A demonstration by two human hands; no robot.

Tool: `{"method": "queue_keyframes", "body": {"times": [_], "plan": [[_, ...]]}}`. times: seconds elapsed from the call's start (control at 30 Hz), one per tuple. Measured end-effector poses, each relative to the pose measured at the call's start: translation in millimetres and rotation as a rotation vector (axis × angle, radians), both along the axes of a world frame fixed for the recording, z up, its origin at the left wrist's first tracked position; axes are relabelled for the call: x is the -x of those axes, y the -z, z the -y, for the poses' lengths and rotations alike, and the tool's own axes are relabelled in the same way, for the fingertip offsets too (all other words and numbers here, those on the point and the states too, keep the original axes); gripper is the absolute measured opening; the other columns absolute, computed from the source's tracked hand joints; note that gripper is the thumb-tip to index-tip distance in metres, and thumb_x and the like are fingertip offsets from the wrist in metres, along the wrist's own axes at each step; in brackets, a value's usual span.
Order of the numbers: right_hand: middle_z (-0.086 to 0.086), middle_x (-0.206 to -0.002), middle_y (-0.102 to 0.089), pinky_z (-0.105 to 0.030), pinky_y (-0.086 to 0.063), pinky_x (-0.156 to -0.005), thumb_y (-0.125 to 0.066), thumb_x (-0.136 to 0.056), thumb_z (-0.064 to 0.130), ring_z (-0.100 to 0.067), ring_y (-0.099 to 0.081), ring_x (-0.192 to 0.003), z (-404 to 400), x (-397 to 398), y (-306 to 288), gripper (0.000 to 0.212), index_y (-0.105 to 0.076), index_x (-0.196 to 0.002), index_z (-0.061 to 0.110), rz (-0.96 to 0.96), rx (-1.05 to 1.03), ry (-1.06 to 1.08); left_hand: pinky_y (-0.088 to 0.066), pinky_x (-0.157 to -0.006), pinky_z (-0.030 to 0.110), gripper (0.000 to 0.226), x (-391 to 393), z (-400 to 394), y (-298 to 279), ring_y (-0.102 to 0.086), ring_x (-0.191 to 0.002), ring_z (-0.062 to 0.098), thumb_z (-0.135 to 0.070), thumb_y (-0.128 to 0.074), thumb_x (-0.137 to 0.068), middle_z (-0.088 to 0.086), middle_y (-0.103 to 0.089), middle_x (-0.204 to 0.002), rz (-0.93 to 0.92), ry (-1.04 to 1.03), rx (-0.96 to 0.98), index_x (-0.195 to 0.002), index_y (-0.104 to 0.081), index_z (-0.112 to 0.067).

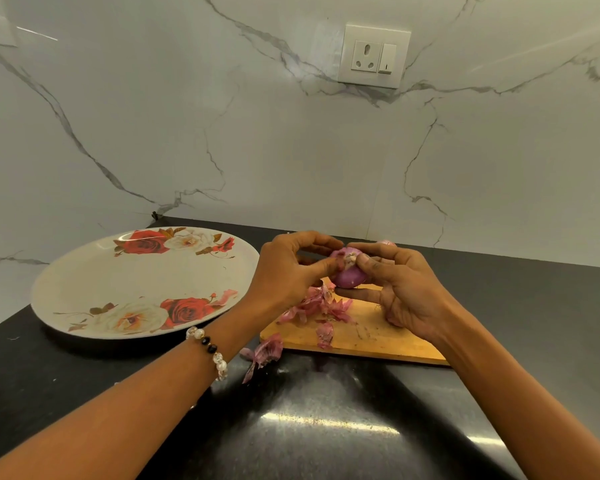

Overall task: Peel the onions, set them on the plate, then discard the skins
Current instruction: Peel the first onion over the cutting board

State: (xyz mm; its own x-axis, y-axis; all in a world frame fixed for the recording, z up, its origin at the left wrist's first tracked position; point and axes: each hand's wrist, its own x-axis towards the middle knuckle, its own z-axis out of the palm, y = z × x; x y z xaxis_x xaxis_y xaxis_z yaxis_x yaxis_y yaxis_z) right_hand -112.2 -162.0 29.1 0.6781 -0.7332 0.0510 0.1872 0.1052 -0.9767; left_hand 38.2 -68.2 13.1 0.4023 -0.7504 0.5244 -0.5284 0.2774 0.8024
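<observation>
Both forearms are bare, no sleeves showing anywhere, coming in from about 7 and 5 o'clock. Only thing worn is a beaded bracelet (pixel 210 351) on the left wrist: chunky pearly white beads, a couple of faceted black ones mixed in. No rings that I can spot on either hand.

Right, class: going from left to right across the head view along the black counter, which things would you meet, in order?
Round white plate with red rose prints → beaded bracelet on the left wrist → loose purple onion skin on the counter → peeled purple onion held in both hands → right end of the wooden chopping board.
</observation>
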Motion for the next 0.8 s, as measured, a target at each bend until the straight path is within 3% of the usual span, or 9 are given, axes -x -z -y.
{"method": "queue_keyframes", "body": {"times": [0.13,0.2,0.6,0.8], "plan": [[-0.025,-0.117,-0.064,-0.045,-0.062,-0.071,-0.058,-0.091,-0.002,-0.034,-0.072,-0.096,-2,-1,2,0.027,-0.062,-0.118,-0.003,-0.022,0.04,0.0,-0.051,-0.076,0.009,0.021,1,0,0,-0.065,-0.083,0.007,-0.018,-0.075,-0.08,0.002,-0.072,-0.1,0.223,-0.065,0.072,-0.1,-0.075,-0.012],[-0.025,-0.116,-0.065,-0.045,-0.062,-0.071,-0.058,-0.09,-0.002,-0.034,-0.072,-0.095,-2,-1,2,0.027,-0.063,-0.117,-0.002,-0.026,0.051,0.007,-0.049,-0.075,0.005,0.021,2,1,1,-0.063,-0.082,0.006,-0.016,-0.076,-0.08,0.004,-0.072,-0.102,0.291,-0.085,0.1,-0.1,-0.075,-0.009],[-0.023,-0.115,-0.065,-0.042,-0.062,-0.068,-0.061,-0.089,-0.002,-0.031,-0.073,-0.092,-6,-3,3,0.024,-0.065,-0.112,-0.001,-0.043,0.072,0.062,-0.047,-0.076,0.007,0.012,5,6,6,-0.059,-0.082,0.002,-0.009,-0.074,-0.079,0.003,-0.073,-0.092,0.411,-0.177,0.203,-0.092,-0.076,-0.01],[-0.02,-0.112,-0.066,-0.049,-0.061,-0.075,-0.063,-0.088,-0.002,-0.031,-0.073,-0.091,-7,-5,3,0.024,-0.065,-0.111,0.0,-0.004,0.045,0.087,-0.047,-0.072,0.007,0.01,10,12,10,-0.053,-0.071,-0.003,-0.006,-0.074,-0.079,0.003,-0.068,-0.084,0.42,-0.249,0.251,-0.089,-0.075,-0.007]]}}
